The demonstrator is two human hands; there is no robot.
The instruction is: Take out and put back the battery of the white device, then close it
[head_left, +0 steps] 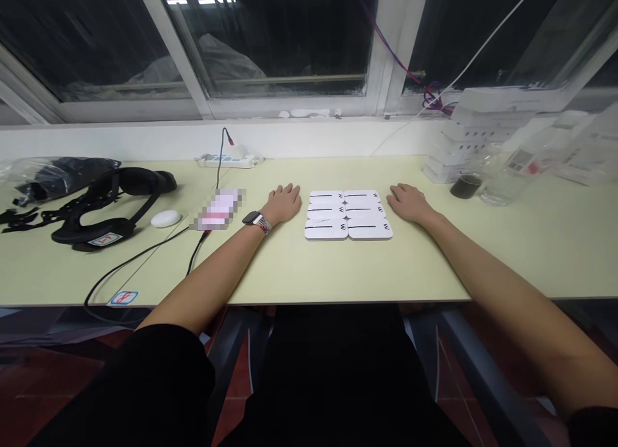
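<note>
One black headset (96, 231) lies far to the left of the left hand (284, 204), then one white oval object (165, 219) and one blurred flat object (219, 210), which is nearer to this hand. The left hand rests palm down on the table (299, 273), its fingers a little apart and holding nothing. Between both hands lie six white cards (327, 229) with black marks, in two columns of three. Just beside them, the right hand (408, 203) rests also palm down, not closed on anything. To its right stands a cup of dark liquid (466, 185).
</note>
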